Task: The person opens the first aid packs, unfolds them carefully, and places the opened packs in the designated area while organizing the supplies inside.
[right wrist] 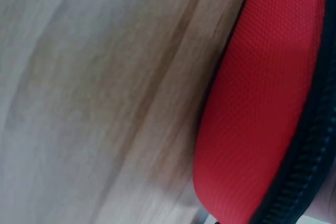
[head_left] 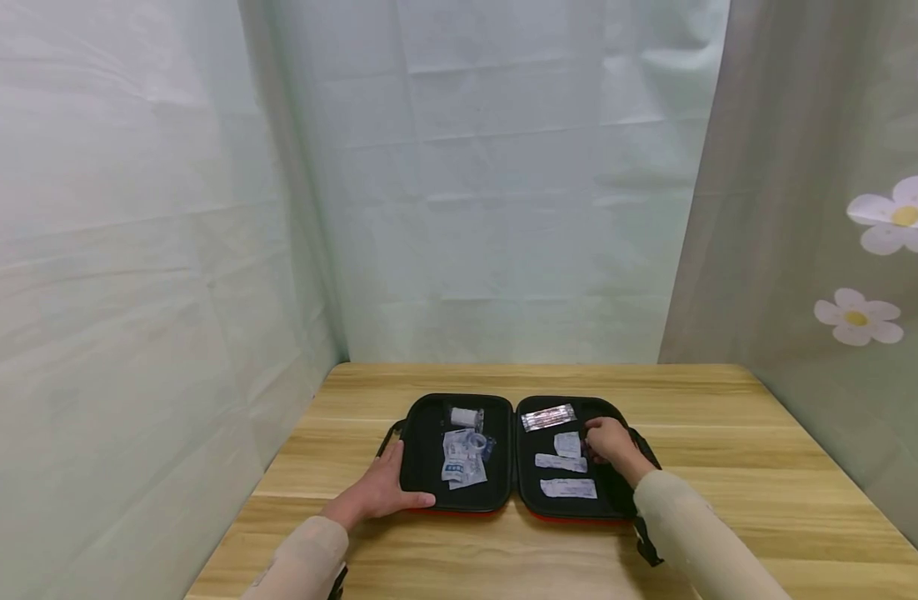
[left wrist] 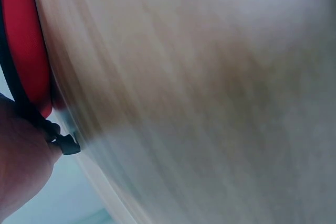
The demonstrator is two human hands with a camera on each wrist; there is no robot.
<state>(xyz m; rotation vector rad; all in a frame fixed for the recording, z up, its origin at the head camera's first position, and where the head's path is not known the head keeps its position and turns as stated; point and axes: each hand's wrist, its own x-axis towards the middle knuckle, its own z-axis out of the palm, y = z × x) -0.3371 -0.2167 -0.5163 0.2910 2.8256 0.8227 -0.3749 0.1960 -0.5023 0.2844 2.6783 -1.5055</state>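
Observation:
A zippered case [head_left: 421, 492], red outside and black inside, lies unfolded on the table. My left hand [head_left: 381, 487] rests along its left rim, thumb stretched over the front corner. Inside the right half, my right hand [head_left: 615, 443] reaches down with bent fingers beside a small white packet [head_left: 567, 444]; whether they pinch anything is hidden. Two more white packets [head_left: 561, 462] [head_left: 569, 488] and a shiny reddish strip pack [head_left: 548, 417] lie there too. The left half holds a wrapped white roll [head_left: 466, 417], a tape roll [head_left: 476, 442] and printed sachets [head_left: 455, 469].
The wooden table [head_left: 759, 492] extends around the case. A black strap with a buckle [head_left: 649, 546] hangs off the case's right side. Pale curtains [head_left: 504, 208] stand behind and on both sides. In the right wrist view, the case's red side [right wrist: 257, 103] sits on the wood.

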